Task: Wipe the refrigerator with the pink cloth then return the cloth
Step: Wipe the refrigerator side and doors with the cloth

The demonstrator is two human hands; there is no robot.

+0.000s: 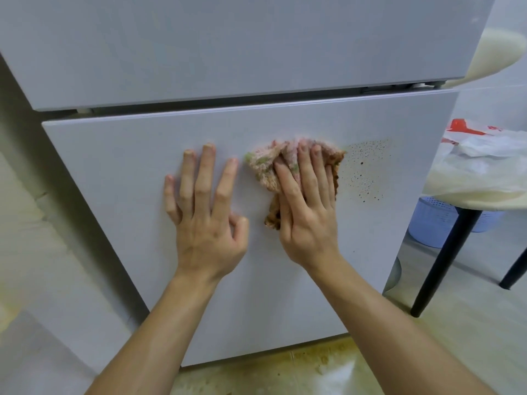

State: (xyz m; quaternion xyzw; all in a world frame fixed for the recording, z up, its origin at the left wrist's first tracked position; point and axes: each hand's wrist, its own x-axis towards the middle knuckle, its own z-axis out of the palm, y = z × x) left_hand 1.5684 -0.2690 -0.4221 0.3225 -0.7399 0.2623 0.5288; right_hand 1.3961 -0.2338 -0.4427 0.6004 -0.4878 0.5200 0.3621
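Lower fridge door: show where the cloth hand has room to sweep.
Bare door: the strip between the fingertips and its top edge, and left of the left hand to the side edge. Crowded: the pink cloth nearly meets the left hand; brown speckles lie right of it.

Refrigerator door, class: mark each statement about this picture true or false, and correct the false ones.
1. The right hand presses the pink cloth against the lower door. True.
2. The left hand holds a second cloth. False: it rests bare and flat on the door.
3. The brown speckles lie left of the cloth. False: they lie to its right.
4. A black table leg stands right of the door. True.
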